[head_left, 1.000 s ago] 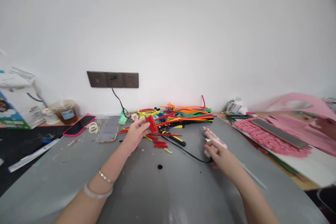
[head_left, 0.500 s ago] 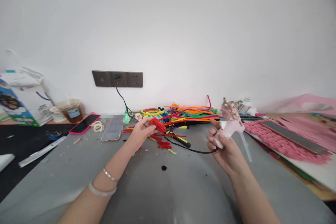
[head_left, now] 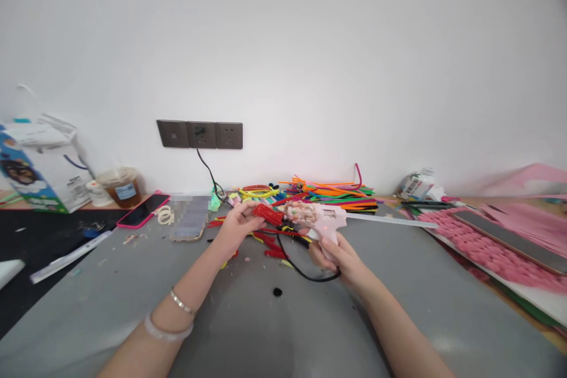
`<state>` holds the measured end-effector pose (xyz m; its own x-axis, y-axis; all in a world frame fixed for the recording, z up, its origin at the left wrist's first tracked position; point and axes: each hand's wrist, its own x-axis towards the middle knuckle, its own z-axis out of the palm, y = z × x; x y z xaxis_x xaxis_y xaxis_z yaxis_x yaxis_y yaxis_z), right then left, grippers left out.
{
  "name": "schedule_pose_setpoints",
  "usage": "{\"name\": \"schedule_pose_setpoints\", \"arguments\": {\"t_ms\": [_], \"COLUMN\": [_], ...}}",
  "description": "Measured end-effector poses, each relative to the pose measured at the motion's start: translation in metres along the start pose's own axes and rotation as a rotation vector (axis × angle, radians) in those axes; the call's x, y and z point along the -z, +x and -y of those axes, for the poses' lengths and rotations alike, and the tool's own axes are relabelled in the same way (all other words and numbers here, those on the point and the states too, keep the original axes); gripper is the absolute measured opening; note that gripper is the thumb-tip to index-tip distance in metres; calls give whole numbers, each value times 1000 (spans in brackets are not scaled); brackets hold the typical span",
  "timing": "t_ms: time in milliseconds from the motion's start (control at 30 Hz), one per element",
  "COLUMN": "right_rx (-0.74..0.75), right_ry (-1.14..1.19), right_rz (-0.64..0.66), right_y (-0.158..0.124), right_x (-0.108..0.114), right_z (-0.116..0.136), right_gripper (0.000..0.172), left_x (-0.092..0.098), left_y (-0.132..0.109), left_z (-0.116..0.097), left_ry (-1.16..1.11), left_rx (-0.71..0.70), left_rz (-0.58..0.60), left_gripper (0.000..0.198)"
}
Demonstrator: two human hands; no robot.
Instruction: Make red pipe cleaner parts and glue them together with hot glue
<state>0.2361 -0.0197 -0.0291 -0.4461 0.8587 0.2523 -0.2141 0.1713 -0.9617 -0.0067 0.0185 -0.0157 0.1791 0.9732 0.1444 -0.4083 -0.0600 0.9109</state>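
Note:
Between the fingers of my left hand (head_left: 241,227) is a bundle of red pipe cleaners (head_left: 267,214), held above the table. My right hand (head_left: 339,254) is wrapped round the grip of a pink glue gun (head_left: 328,221). The gun points left, and its crusted front end is close to the red bundle; whether they touch I cannot tell. A long translucent glue stick (head_left: 390,221) sticks out of its back. The black cord (head_left: 305,274) loops below the gun. Short red pipe cleaner pieces (head_left: 275,253) lie beneath the hands, partly hidden.
Colourful pipe cleaners (head_left: 328,191) are heaped by the wall. To the left are a phone (head_left: 144,211), another phone (head_left: 191,218) and a cup of brown drink (head_left: 121,189). A pink knitted-looking piece (head_left: 491,245) lies at right. A black pompom (head_left: 277,292) sits in front.
My right hand has brought the glue gun left and turned it from pointing up to pointing at the red bundle. My left hand has hardly moved.

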Motion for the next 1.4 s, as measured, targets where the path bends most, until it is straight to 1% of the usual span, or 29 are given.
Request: {"name": "schedule_pose_setpoints", "arguments": {"t_ms": [167,300,467,667,967,1233,1400], "right_rx": [-37,-78,-60,-57,-56,-67,-68], "right_ry": [-115,-193,-197,-214,-225,-261,-275], "right_rz": [16,22,33,48,48,27,22], "right_y": [-3,-2,-2,-2,-2,-2,-1], "right_x": [-3,-5,-3,-4,-3,-5,-4], "right_z": [6,7,5,6,6,13,12], "right_gripper": [54,58,55,52,46,50,50], "left_x": [-1,-2,-3,-4,-3,-1,-1], "left_y": [-2,-2,-2,-2,-2,-2,-3], "left_z": [-1,-1,-2,-3,-3,-2,-3], "left_ry": [57,117,158,153,182,156,151], "left_rx": [-42,-70,-74,-93,-110,-118,-120], "left_rz": [48,99,111,128,96,47,15], "left_gripper": [35,32,31,30,31,31,31]}}
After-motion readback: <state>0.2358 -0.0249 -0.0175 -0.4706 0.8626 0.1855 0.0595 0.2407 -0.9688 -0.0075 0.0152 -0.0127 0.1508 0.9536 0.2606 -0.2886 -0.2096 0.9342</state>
